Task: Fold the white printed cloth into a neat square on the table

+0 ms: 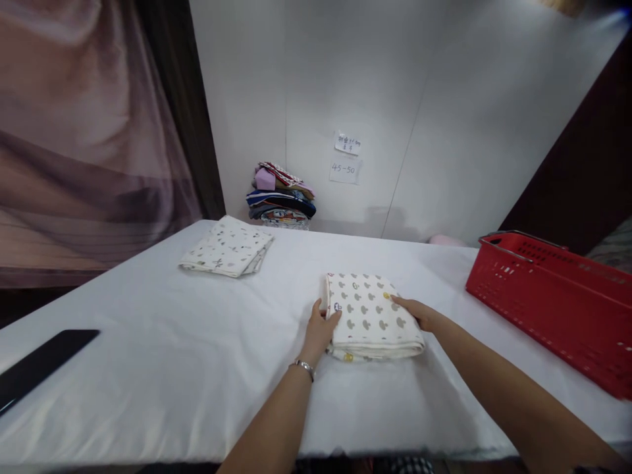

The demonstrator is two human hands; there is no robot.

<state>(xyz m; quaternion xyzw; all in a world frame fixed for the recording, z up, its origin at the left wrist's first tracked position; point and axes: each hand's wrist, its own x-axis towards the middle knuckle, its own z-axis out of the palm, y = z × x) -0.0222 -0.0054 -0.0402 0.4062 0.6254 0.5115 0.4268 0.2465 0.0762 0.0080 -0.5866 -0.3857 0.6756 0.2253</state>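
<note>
A white cloth (368, 316) with grey mushroom-like prints lies folded into a thick square near the front of the table. My left hand (320, 327) grips its left edge, thumb on top and the other fingers partly hidden at the side. At the right edge, my right hand (415, 312) holds the same cloth, its thumb on top and the rest of the fingers tucked out of sight. Farther back on the left rests another folded white cloth (230, 247) with small scattered prints, apart from both hands.
A red plastic basket (548, 289) stands on the right of the white-covered table (197, 368). A flat black object (44, 362) lies at the left edge. Folded fabrics (281, 197) are stacked by the back wall, beside paper notes (344, 170). A pinkish curtain (89, 145) hangs left.
</note>
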